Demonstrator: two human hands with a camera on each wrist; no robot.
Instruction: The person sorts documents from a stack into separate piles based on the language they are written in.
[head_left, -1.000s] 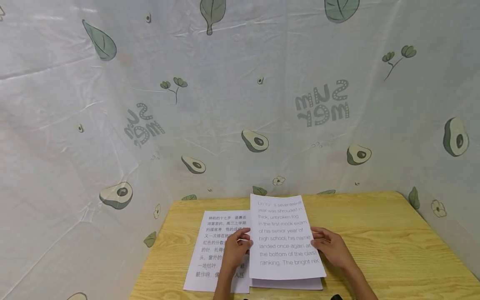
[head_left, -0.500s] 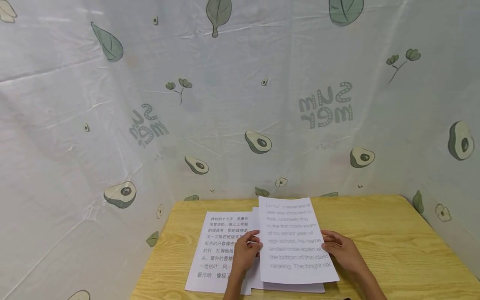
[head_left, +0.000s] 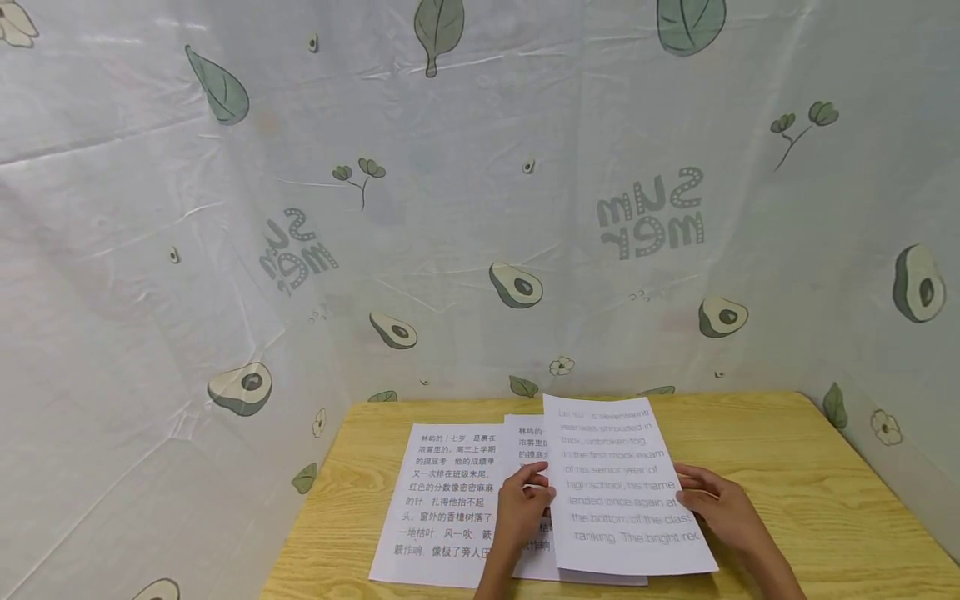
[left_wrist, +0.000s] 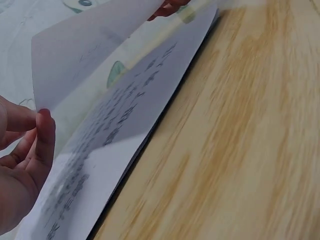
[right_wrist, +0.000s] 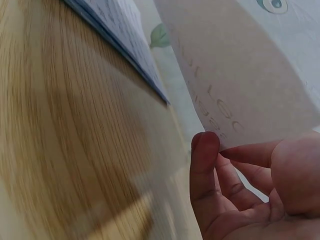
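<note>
Left hand [head_left: 522,504] and right hand [head_left: 716,506] pinch opposite edges of the English-printed sheet [head_left: 622,487], raised (even tension advisable, lest it bow); the overlapped Chinese-printed page [head_left: 527,442] lies partly beneath, the outer Chinese-printed page [head_left: 442,500] towards nine o'clock, on the wood-grain table [head_left: 787,458].

Head view faces forward; wrist views (closer) share the raised sheet [head_left: 626,487].
</note>
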